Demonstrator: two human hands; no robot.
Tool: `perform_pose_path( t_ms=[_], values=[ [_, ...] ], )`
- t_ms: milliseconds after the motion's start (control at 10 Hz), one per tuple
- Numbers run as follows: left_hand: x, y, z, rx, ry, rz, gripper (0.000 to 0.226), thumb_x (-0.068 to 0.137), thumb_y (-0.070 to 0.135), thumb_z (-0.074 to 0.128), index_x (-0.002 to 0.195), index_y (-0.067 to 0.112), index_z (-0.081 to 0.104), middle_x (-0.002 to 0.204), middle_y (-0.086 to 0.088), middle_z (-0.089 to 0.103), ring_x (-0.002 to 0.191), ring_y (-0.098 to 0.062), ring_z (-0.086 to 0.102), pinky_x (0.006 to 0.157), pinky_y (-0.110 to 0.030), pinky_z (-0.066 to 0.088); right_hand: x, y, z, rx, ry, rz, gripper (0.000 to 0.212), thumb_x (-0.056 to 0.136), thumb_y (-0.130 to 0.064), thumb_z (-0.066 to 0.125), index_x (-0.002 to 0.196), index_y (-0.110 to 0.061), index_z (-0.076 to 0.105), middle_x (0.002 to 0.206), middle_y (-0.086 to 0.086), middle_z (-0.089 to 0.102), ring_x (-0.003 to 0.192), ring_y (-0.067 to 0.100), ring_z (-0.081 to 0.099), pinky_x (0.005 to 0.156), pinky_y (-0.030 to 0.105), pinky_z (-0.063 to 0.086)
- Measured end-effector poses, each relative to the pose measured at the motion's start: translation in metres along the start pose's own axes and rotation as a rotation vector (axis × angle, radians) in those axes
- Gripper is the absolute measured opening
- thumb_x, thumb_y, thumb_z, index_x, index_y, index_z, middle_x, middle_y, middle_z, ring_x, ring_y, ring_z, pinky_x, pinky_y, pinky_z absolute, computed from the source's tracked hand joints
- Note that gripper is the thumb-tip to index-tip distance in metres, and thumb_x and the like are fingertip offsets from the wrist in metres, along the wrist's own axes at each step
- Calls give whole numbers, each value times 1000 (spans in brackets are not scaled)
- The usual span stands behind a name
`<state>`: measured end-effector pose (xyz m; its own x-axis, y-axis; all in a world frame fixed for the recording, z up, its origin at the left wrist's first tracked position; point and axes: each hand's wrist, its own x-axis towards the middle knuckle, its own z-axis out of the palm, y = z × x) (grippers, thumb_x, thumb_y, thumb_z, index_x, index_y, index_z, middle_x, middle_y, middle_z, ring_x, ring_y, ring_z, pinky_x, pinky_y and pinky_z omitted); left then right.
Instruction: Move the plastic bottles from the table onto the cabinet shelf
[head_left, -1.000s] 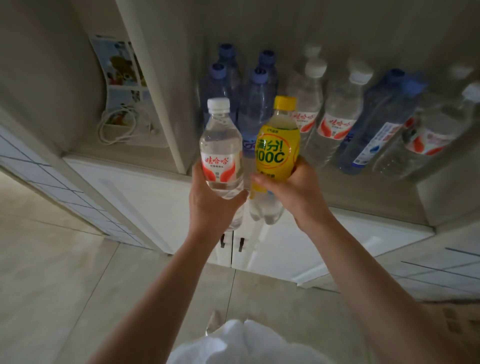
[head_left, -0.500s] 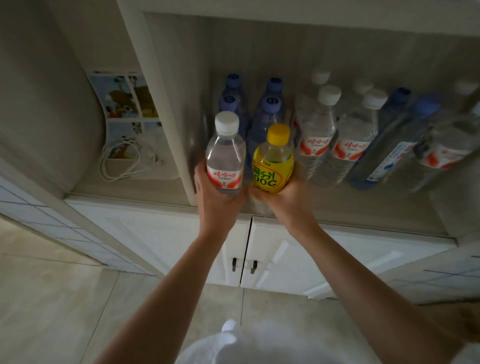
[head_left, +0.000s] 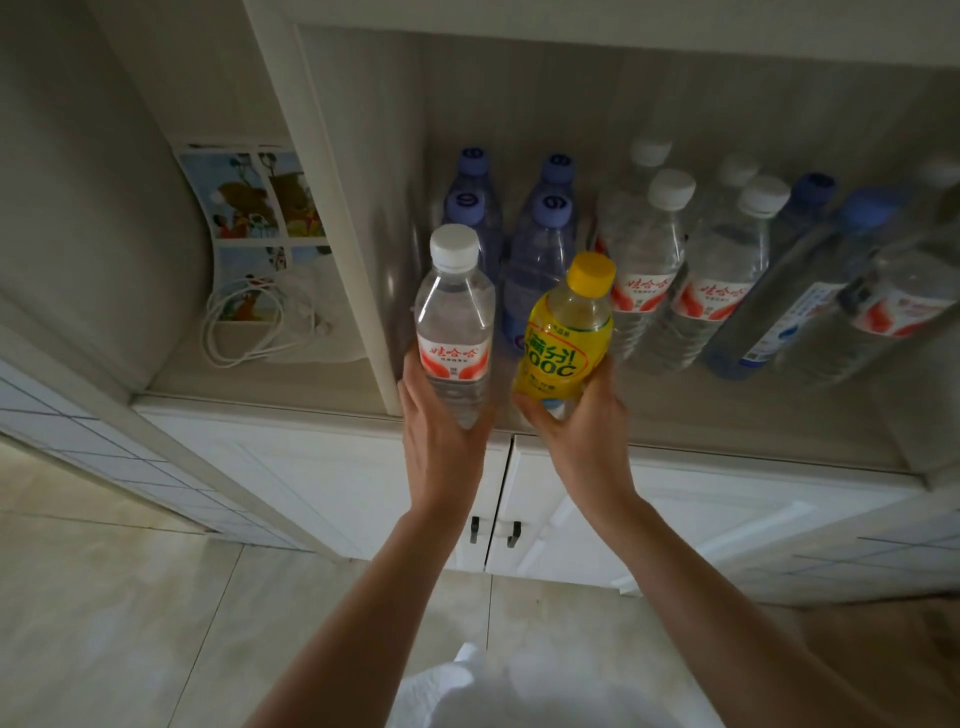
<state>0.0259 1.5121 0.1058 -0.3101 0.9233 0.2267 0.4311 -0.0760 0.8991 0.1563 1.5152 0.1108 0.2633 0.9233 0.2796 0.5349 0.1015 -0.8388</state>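
My left hand (head_left: 441, 431) grips the lower half of a clear water bottle (head_left: 456, 317) with a white cap and a red-and-white label. My right hand (head_left: 582, 421) grips the base of a yellow drink bottle (head_left: 569, 343) with a yellow cap. Both bottles stand upright side by side at the front edge of the cabinet shelf (head_left: 727, 421). Whether their bases touch the shelf is hidden by my fingers. Behind them stand several blue-capped bottles (head_left: 540, 244) and several white-capped water bottles (head_left: 649, 270).
A vertical divider panel (head_left: 337, 223) bounds the shelf on the left. Beyond it lie a coiled white cable (head_left: 244, 332) and a picture sheet (head_left: 254, 202). White cabinet doors with dark handles (head_left: 493, 532) sit below. More bottles (head_left: 810, 291) fill the right of the shelf.
Both hands have carried the two bottles forward and down from in front of the shelf to its front edge, and the view has closed in on the cabinet.
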Motion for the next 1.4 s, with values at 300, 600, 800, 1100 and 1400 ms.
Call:
perform_pose_path(
  t_ms=[300,600,800,1100,1400],
  values=[
    [11,-3,12,-36,26,-66,77,78,27,80,136,15,30,127,-8,50,109,-22,55,86,-47,56,8,-6,11,-18,-40,-17,68,71,-28,84,123,-8,45,111,8,66,91,18,65,65,-3,38],
    [10,-9,15,-95,38,-46,83,78,25,79,141,17,26,135,-7,46,121,-22,51,96,-44,52,13,-4,13,0,-50,-26,71,69,-32,84,124,-10,46,113,7,66,97,17,66,72,-1,40],
    [11,-10,16,-94,13,-55,83,79,21,77,143,16,25,138,-8,46,125,-25,48,99,-42,48,11,2,17,56,-27,49,65,68,-31,85,118,-14,48,111,3,66,96,15,65,80,21,53],
    [18,-15,13,-57,20,-50,82,82,19,76,146,19,26,145,-4,45,130,-22,47,102,-34,45,0,7,16,106,-63,173,76,72,-28,83,133,-15,40,126,5,60,112,17,61,93,33,53],
    [-14,-19,-3,34,4,-53,69,83,18,71,142,16,34,137,-6,54,120,-27,54,89,-36,49,-59,8,-28,59,-108,210,57,91,-25,62,140,-10,36,137,8,50,125,23,50,105,38,44]
  ],
)
